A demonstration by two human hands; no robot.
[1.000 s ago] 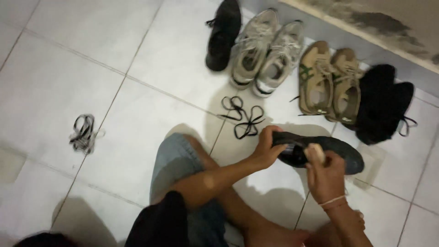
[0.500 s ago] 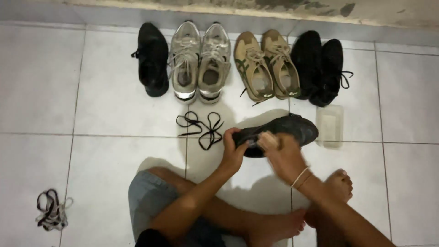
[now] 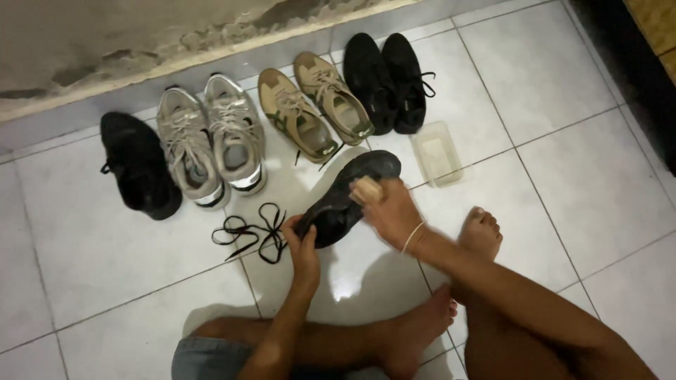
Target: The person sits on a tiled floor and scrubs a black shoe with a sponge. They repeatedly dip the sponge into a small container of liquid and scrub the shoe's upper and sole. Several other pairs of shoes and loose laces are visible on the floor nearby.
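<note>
Centre of frame: one black low-cut shoe without laces [image 3: 345, 200], held off the white tiled floor [image 3: 105, 267], toe toward the upper right, heel toward the lower left. Left hand [image 3: 304, 243], just below centre, fingers curled around the heel end of the shoe. Right hand [image 3: 391, 210], right of centre, a pale band at the wrist, fingers closed on a small tan rectangular brush block [image 3: 366, 190] pressed against the shoe's upper. Left of the shoe, on the floor: a loose black shoelace [image 3: 253, 232] in tangled loops, just beside the left hand. Right of centre, above the right hand: a shallow clear plastic rectangular container [image 3: 436, 152], apart from the shoe. Upper part of frame, in a row along the base of a worn grey wall [image 3: 141, 35], left to right: a single black sneaker [image 3: 137, 165]; a pair of grey and white laced sneakers [image 3: 211, 137]; a pair of tan and green laced sneakers [image 3: 313, 105]; a pair of black laced shoes [image 3: 387, 81]. Lower frame: the person's bare legs and two bare feet [image 3: 451, 281] resting on the tiles.
</note>
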